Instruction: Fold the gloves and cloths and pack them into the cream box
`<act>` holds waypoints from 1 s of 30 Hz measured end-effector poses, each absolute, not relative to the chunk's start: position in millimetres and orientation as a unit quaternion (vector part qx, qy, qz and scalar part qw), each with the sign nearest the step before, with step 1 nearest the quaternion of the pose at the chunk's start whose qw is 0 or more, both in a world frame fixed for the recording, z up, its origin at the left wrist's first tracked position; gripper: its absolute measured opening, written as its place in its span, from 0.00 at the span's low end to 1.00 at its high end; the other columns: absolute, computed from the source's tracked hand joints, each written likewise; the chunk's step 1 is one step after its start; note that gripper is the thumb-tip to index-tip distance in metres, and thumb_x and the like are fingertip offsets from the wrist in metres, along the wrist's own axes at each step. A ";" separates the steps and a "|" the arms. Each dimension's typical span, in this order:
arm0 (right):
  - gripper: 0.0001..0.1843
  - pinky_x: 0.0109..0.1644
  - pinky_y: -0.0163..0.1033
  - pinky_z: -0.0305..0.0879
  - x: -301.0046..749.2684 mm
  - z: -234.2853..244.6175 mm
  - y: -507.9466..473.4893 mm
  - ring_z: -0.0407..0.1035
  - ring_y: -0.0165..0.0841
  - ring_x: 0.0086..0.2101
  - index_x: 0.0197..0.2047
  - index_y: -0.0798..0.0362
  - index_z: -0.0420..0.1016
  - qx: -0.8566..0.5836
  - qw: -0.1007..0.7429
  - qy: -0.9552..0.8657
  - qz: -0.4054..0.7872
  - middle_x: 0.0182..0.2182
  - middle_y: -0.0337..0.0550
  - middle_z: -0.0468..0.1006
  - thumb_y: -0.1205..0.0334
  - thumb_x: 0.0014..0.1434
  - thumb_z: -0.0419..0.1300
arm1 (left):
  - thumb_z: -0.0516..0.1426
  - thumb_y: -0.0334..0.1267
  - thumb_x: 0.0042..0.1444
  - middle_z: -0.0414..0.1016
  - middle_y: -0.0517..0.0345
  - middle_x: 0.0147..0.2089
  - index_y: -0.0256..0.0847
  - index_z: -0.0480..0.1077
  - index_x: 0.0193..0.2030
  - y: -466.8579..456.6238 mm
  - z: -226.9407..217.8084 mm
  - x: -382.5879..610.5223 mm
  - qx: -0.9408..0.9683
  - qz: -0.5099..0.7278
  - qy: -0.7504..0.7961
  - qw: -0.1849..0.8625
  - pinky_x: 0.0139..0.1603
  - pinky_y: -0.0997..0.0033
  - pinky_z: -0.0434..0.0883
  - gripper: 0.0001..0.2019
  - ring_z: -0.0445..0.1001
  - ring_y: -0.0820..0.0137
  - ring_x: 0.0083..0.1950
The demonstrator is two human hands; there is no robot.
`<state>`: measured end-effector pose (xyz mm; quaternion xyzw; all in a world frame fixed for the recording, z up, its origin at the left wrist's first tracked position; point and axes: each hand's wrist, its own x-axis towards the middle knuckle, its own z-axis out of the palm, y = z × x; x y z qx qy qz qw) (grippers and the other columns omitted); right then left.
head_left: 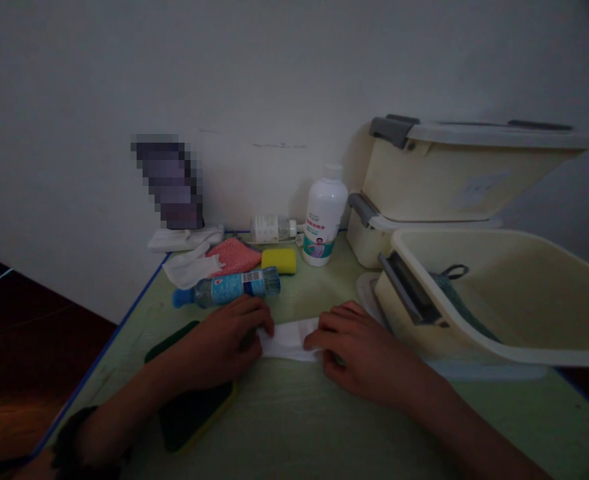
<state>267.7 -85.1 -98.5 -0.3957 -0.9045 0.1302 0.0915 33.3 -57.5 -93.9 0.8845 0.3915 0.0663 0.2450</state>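
Observation:
A narrow white folded cloth [289, 340] lies flat on the pale green table [294, 427], stretched between my two hands; I cannot tell whether it is fabric or tissue. My left hand [242, 337], with curled fingers, grips the left end. At the right end my right hand [349, 347] pinches the cloth between thumb and fingers. Beneath my left forearm is a dark green pad [189, 420] with a yellow edge, partly hidden. Just beyond my left hand lies a water bottle [234, 287] with a blue cap and blue label.
Behind are a white cloth [187, 265], a red mesh cloth [239, 257], a yellow sponge [279, 261], a small clear bottle on its side [269, 229] and an upright white bottle [325, 213]. An open cream bin [414, 340] holding a green cloth stands right, before lidded bins [424, 177].

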 end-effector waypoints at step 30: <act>0.15 0.27 0.33 0.52 241.6 -102.4 -101.0 0.63 0.28 0.25 0.32 0.54 0.72 -0.495 0.153 -0.794 0.317 0.23 0.37 0.71 0.50 0.58 0.56 | 0.59 0.37 0.52 0.73 0.63 0.35 0.43 0.56 0.42 -46.6 -105.4 28.7 0.664 0.185 0.440 0.576 0.31 0.73 0.68 0.15 0.73 0.71 0.33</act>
